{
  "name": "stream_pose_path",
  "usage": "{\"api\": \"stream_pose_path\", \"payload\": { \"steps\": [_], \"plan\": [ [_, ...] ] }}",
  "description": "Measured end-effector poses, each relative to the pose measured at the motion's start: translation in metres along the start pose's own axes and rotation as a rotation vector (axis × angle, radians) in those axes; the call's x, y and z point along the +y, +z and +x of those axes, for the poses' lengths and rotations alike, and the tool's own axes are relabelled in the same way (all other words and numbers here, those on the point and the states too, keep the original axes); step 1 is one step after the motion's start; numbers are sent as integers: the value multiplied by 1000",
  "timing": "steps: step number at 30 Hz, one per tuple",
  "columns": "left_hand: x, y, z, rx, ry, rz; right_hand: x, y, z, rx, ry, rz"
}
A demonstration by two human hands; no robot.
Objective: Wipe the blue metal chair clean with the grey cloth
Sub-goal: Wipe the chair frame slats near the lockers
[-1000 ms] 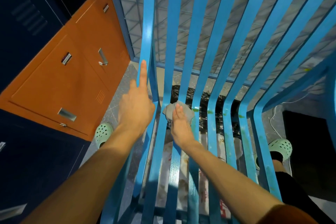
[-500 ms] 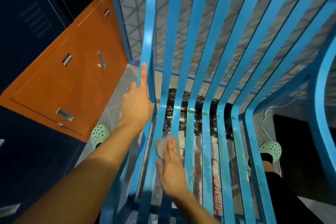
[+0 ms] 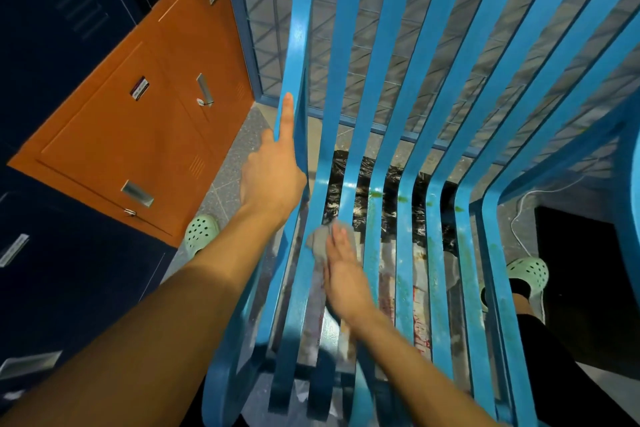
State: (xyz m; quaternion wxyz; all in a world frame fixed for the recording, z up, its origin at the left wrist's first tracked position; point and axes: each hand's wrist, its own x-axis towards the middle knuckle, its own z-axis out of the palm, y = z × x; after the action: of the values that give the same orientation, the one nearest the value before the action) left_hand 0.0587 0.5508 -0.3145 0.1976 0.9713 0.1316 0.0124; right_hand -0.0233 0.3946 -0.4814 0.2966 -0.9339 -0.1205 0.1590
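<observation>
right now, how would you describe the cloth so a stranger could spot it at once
The blue slatted chair fills the view. On its seat slats, left of middle and just on the near side of the bend up into the back, the right hand presses flat on the cloth. It is the one soft, crumpled grey thing among stiff blue slats.

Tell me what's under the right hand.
The grey cloth, pressed by the right hand onto a seat slat of the blue chair. Only its far edge shows; the rest, and the slat beneath, is covered.
</observation>
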Motion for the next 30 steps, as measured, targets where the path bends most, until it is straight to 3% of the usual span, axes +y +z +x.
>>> {"api": "stream_pose_path", "payload": {
  "steps": [4, 8, 23, 30],
  "plan": [
    [0, -1, 0, -6, -16, 21, 13, -18, 77, -14, 24, -123],
    [1, -1, 1, 5, -11, 33, 10, -28, 96, -63, 30, -190],
    [4, -3, -2, -6, -2, 9, -18, 23, -133, -119, -124, 67],
    [4, -3, -1, 4, -10, 10, -4, 6, -81, -139, -133, -1]
  ]
}}
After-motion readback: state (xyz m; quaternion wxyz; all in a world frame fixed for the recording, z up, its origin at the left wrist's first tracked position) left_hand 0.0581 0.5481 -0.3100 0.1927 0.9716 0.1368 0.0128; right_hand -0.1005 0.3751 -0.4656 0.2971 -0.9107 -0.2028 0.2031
